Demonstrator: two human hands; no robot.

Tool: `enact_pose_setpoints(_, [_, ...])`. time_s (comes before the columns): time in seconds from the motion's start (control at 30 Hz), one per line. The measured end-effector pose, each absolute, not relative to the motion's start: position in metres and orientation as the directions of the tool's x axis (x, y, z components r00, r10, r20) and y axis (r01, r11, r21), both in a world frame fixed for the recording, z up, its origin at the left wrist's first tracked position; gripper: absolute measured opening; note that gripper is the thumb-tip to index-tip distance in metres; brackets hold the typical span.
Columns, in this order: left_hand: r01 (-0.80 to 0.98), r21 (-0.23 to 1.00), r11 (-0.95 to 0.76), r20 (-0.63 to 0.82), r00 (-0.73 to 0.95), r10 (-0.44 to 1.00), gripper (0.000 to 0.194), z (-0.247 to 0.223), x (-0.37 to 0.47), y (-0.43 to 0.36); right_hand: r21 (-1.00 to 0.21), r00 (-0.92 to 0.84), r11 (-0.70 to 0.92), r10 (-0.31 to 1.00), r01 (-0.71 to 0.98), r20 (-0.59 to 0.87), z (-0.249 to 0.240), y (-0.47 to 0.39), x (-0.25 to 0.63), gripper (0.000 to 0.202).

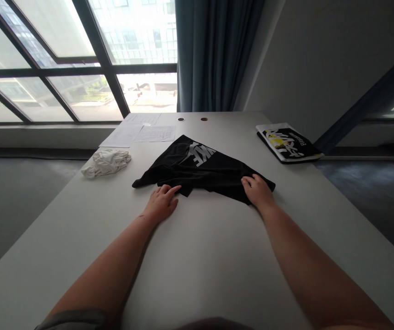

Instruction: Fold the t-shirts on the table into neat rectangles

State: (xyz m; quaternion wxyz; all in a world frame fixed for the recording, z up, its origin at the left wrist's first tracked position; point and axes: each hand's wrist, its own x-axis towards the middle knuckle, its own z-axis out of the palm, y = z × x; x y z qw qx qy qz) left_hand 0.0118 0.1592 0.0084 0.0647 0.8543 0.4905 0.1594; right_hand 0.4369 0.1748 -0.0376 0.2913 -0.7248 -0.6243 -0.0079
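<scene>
A black T-shirt [210, 174] with large white lettering lies on the white table in front of me, crumpled into a rough triangle with its peak pointing away. My left hand [162, 201] rests at its near left edge, fingers stretched out and thumb apart, touching the cloth. On the right end of the shirt lies my right hand [258, 190], palm down with the fingers spread over the fabric. Folds hide part of the lettering and much of the shirt's outline.
A bunched white cloth [106, 163] is on the table's left side, with printed paper sheets [155, 133] behind it. At the right edge sits a folded black garment [288, 143] with white and yellow print. Two round holes pierce the white table [213, 256] near its far edge.
</scene>
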Motion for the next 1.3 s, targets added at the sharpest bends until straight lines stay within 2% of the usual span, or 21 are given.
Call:
enact_pose_setpoints(0.13, [0.83, 0.234, -0.506, 0.191, 0.471, 0.861, 0.048, 0.008, 0.011, 0.16, -0.492, 0.395, -0.203, 0.86, 0.847, 0.325, -0.035, 0.177, 0.474, 0.035])
enact_pose_setpoints(0.3, [0.834, 0.212, -0.51, 0.217, 0.468, 0.856, 0.042, 0.01, 0.012, 0.159, -0.574, 0.623, -0.387, 0.724, 0.722, 0.296, -0.02, 0.167, 0.519, 0.05])
enact_pose_setpoints(0.37, [0.823, 0.214, -0.527, 0.25, 0.475, 0.844, 0.038, 0.011, 0.012, 0.159, -0.59, 0.64, -0.366, 0.68, 0.719, 0.358, -0.014, 0.162, 0.517, 0.052])
enact_pose_setpoints(0.43, [0.811, 0.214, -0.544, 0.277, 0.484, 0.83, 0.033, 0.012, 0.012, 0.159, -0.523, 0.509, -0.225, 0.703, 0.822, 0.497, -0.007, 0.16, 0.498, 0.049])
enact_pose_setpoints(0.53, [0.798, 0.206, -0.566, 0.311, 0.495, 0.812, 0.024, 0.013, 0.013, 0.158, -0.355, 0.149, 0.101, 0.778, 0.93, 0.611, 0.002, 0.157, 0.451, 0.041])
enact_pose_setpoints(0.63, [0.793, 0.184, -0.581, 0.315, 0.512, 0.799, 0.019, 0.015, 0.015, 0.157, -0.365, -0.12, 0.366, 0.828, 0.856, 0.548, 0.006, 0.155, 0.407, 0.033])
enact_pose_setpoints(0.73, [0.791, 0.167, -0.588, 0.271, 0.537, 0.799, 0.022, 0.017, 0.017, 0.154, -0.432, -0.299, 0.498, 0.841, 0.752, 0.45, 0.006, 0.153, 0.387, 0.029])
enact_pose_setpoints(0.8, [0.783, 0.178, -0.596, 0.251, 0.549, 0.797, 0.023, 0.018, 0.017, 0.154, -0.431, -0.362, 0.535, 0.831, 0.727, 0.421, 0.007, 0.15, 0.384, 0.025])
enact_pose_setpoints(0.97, [0.769, 0.222, -0.599, 0.297, 0.532, 0.793, 0.038, 0.014, 0.016, 0.155, -0.391, -0.386, 0.562, 0.809, 0.729, 0.443, 0.019, 0.138, 0.381, 0.018])
enact_pose_setpoints(1.13, [0.805, 0.238, -0.544, 0.277, 0.481, 0.832, 0.026, 0.012, 0.018, 0.157, -0.447, -0.47, 0.569, 0.822, 0.69, 0.321, 0.015, 0.138, 0.358, 0.028])
enact_pose_setpoints(1.23, [0.802, 0.215, -0.557, 0.283, 0.495, 0.822, 0.021, 0.017, 0.023, 0.156, -0.406, -0.426, 0.511, 0.858, 0.757, 0.287, 0.003, 0.151, 0.346, 0.046])
enact_pose_setpoints(1.3, [0.76, 0.207, -0.616, 0.285, 0.556, 0.781, 0.022, 0.023, 0.028, 0.151, -0.399, -0.385, 0.468, 0.881, 0.788, 0.274, -0.003, 0.161, 0.342, 0.046])
